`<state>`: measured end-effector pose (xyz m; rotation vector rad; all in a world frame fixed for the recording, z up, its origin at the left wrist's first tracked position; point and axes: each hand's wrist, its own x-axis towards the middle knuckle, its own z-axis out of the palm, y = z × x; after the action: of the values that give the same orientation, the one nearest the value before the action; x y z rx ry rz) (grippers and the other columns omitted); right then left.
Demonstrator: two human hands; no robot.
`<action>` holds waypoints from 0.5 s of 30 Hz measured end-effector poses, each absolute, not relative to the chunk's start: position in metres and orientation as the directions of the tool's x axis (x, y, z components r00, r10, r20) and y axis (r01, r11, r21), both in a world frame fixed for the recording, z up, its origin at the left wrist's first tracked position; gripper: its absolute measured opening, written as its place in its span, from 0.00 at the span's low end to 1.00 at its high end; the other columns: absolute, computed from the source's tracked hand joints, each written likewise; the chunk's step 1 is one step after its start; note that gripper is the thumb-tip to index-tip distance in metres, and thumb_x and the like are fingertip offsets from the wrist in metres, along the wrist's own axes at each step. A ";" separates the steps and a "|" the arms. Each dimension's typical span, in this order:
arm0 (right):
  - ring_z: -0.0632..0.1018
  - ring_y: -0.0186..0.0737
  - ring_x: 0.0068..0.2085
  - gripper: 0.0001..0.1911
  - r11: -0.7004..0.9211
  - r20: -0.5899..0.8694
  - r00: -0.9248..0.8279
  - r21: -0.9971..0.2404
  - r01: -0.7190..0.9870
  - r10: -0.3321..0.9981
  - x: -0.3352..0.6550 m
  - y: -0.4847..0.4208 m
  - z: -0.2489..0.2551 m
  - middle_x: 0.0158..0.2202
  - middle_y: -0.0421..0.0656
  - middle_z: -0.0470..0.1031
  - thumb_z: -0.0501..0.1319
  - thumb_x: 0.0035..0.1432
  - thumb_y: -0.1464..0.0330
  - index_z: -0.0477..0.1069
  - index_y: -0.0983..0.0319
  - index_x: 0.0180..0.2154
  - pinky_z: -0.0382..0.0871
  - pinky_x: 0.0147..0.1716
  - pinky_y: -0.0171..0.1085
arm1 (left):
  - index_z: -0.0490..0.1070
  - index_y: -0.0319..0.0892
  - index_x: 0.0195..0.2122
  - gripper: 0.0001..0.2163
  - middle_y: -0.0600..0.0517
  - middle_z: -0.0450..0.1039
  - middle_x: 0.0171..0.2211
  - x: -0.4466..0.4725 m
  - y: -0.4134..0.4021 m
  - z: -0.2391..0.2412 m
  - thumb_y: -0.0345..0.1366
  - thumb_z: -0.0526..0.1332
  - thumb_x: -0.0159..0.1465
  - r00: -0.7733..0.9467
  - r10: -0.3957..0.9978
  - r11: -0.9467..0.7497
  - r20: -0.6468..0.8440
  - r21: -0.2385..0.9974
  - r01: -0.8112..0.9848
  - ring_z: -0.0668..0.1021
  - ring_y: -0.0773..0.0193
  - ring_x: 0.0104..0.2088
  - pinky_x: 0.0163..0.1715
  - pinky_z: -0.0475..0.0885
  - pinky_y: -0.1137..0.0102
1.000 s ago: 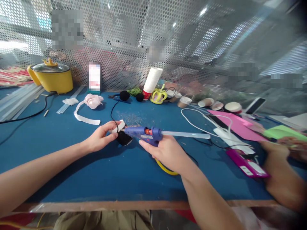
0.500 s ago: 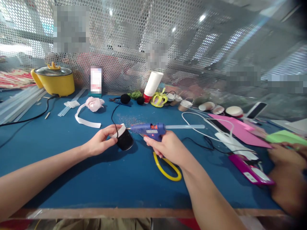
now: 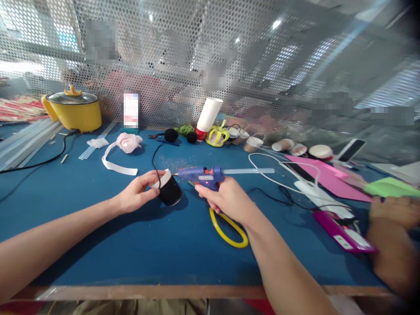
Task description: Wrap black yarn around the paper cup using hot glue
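Between the fingers and thumb of my left hand (image 3: 139, 191) is a paper cup (image 3: 170, 191), tilted, its outside covered in black and its inner rim white. Black cord (image 3: 156, 159) runs from the cup back to a dark ball of yarn (image 3: 171, 135). My right hand (image 3: 229, 199) is wrapped round the grip of a blue glue gun (image 3: 200, 176), whose nozzle is at the cup's rim. A clear glue stick (image 3: 249, 171) sticks out of its back. Under my right hand lie scissors with yellow handles (image 3: 229, 234), their blades mostly hidden.
A yellow electric pot (image 3: 77, 113) stands at the back left near loose glue sticks (image 3: 26, 146). A pale ribbon roll (image 3: 128, 143), stacked white cups (image 3: 210, 114) and a propped phone (image 3: 131, 109) are behind. At right are a purple power strip (image 3: 343, 234), cables and another person's arm (image 3: 393, 232).
The glue gun has shifted slightly left, and its glue stick protrudes a little less. My left hand and the cup are nearly still. The other person's hand at right has moved slightly.
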<state>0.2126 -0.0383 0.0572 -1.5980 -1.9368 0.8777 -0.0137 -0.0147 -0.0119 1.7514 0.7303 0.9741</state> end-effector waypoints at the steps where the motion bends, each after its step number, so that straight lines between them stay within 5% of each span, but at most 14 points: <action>1: 0.64 0.30 0.12 0.13 0.112 -0.036 -0.202 -0.732 0.672 0.979 0.212 -0.038 0.057 0.09 0.34 0.61 0.56 0.51 0.61 0.65 0.63 0.21 0.61 0.16 0.31 | 0.65 0.38 0.27 0.08 0.41 0.61 0.54 -0.014 -0.015 -0.012 0.38 0.57 0.57 0.499 0.818 -0.357 0.285 0.933 0.053 0.66 0.51 0.53 0.52 0.59 0.60; 15: 0.64 0.30 0.12 0.10 0.108 -0.033 -0.190 -0.720 0.685 0.981 0.209 -0.052 0.061 0.10 0.34 0.62 0.57 0.50 0.62 0.66 0.63 0.28 0.61 0.14 0.30 | 0.62 0.39 0.24 0.07 0.42 0.62 0.51 -0.014 -0.015 -0.011 0.36 0.56 0.58 0.510 0.802 -0.378 0.309 0.925 0.033 0.65 0.51 0.53 0.52 0.58 0.60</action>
<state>0.2088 -0.0519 0.0614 -1.6183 -1.9334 0.8541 -0.0135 -0.0151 -0.0108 1.7723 0.7022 0.9830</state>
